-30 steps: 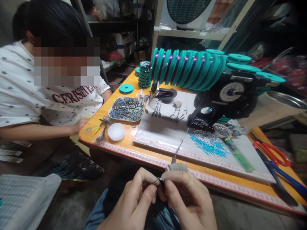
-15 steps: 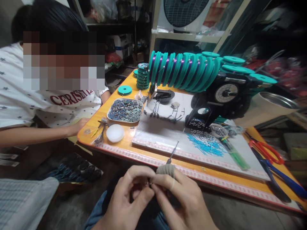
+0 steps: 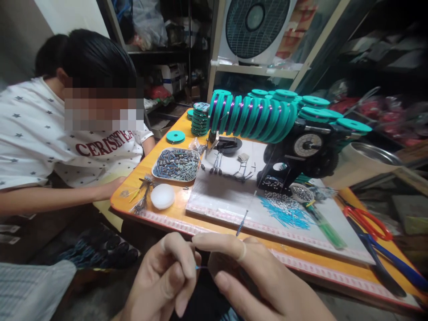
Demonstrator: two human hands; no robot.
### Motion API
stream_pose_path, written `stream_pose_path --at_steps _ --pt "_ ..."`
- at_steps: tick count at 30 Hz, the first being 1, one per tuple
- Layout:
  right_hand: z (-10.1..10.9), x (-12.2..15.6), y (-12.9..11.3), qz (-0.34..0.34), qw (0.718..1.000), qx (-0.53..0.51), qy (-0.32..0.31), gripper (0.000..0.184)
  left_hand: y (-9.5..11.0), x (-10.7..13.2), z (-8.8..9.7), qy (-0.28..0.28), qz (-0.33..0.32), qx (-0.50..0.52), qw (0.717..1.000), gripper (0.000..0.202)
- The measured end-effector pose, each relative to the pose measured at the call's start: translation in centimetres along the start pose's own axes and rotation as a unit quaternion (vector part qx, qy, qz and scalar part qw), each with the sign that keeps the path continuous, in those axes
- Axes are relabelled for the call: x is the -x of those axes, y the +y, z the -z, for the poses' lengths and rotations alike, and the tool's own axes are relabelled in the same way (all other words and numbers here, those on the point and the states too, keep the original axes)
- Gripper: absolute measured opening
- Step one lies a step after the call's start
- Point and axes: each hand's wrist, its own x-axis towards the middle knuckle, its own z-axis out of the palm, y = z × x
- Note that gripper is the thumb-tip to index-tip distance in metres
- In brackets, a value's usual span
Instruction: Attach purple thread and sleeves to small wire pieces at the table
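Note:
My left hand point(image 3: 167, 274) is closed, its fingers curled with the thumb pressed against them. From its fingertips a short bit of thin blue strand point(image 3: 201, 267) runs across to the fingers of my right hand point(image 3: 257, 272). That hand has its index finger stretched out over the gap, while thumb and another finger close round the strand's far end. Most of the strand is hidden. Pale bands circle fingers on both hands. Just beyond the right knuckles, a dark blue ridged stick point(image 3: 242, 223) points up over the board's edge; its lower end is hidden.
On the orange table point(image 3: 133, 196) stand a tray of small tubes point(image 3: 175, 165), a white dome point(image 3: 162, 196) and a black machine with teal spools point(image 3: 254, 116). Blue sticks point(image 3: 284, 211) lie on the board, red-handled pliers point(image 3: 368, 218) at right. A co-worker point(image 3: 67, 133) sits left.
My hands have drawn slightly apart from a joint pinch, and the blue strand now shows between them. My right index finger has straightened. The camera view has tilted up a little.

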Motion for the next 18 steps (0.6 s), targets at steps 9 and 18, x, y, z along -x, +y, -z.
stream_pose_path --at_steps 9,18 --pt "-1.7 -0.3 1.1 0.017 0.939 -0.23 0.257 0.044 -1.8 -4.8 -2.4 -0.054 -0.164 -0.126 0.977 0.032" --pt "-3.3 -0.7 1.3 0.087 0.92 -0.002 0.383 0.058 -1.8 -6.7 -2.2 -0.043 -0.525 -0.552 0.647 0.025"
